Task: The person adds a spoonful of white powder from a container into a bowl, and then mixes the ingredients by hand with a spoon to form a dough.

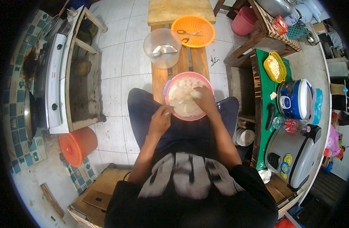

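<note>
A round pink basin [209, 81] sits between my knees on a wooden bench, holding pale flour [184, 93] with lumps coated in it toward the far side. My right hand [206, 101] reaches over the basin's right side. Its floury fingers curl down around a pale, flour-covered lump whose kind I cannot make out. At the near left of the basin, my left hand [161, 121] is closed, with thumb and fingers pinched at the rim. Beyond the basin stand a clear plastic tub [151, 57] with spoons in it and an orange basket [208, 32] with scissors [189, 37] lying across it.
On the right, a green-topped counter [260, 72] bears a yellow basket [283, 73] of pale food, a blue rice cooker [292, 100] and a large grey cooker [292, 152]. A stove [55, 83] stands at left, near an orange lidded bucket [81, 144]. A pink bucket [243, 22] stands far right.
</note>
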`<action>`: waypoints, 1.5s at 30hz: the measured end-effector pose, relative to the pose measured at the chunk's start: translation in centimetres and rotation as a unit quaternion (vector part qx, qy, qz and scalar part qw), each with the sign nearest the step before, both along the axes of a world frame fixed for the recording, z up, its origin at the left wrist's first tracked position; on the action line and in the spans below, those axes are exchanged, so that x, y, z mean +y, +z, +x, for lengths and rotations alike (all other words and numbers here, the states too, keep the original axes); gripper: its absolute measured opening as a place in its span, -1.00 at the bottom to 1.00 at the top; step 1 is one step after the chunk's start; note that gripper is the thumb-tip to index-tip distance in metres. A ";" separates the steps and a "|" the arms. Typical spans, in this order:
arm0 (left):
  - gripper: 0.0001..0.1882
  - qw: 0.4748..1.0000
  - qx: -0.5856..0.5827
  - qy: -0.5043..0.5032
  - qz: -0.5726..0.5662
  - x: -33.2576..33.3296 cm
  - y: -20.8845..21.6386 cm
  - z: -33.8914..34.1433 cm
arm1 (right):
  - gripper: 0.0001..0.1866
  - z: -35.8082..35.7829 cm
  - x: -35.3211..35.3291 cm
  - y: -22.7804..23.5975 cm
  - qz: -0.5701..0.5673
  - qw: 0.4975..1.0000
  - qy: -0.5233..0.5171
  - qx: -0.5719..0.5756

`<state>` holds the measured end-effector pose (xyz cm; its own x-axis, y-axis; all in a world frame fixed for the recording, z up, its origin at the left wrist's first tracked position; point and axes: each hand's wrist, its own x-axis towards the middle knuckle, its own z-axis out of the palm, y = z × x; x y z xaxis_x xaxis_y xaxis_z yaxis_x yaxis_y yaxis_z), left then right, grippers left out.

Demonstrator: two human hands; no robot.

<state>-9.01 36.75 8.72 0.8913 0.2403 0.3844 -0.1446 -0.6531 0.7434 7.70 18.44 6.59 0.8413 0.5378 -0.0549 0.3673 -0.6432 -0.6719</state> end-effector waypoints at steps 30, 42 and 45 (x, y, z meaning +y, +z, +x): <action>-0.89 0.997 0.007 0.078 -0.022 0.7 1.8 0.3 | -0.46 -0.1 2.6 4.1 -0.009 0.980 0.192 -0.051; -0.89 0.997 0.057 0.050 -0.033 1.5 3.4 0.7 | -0.77 0.8 1.9 -1.4 -0.055 0.975 0.213 -0.024; -0.89 0.995 -0.010 0.091 -0.028 2.8 5.7 0.5 | -0.78 1.6 0.5 -3.3 -0.088 0.978 0.177 -0.070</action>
<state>-8.48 39.59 14.39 0.8237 0.4189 0.3822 -0.0420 -0.6271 0.7778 9.31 18.99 3.33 0.6095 0.7897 -0.0704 0.6687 -0.5597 -0.4895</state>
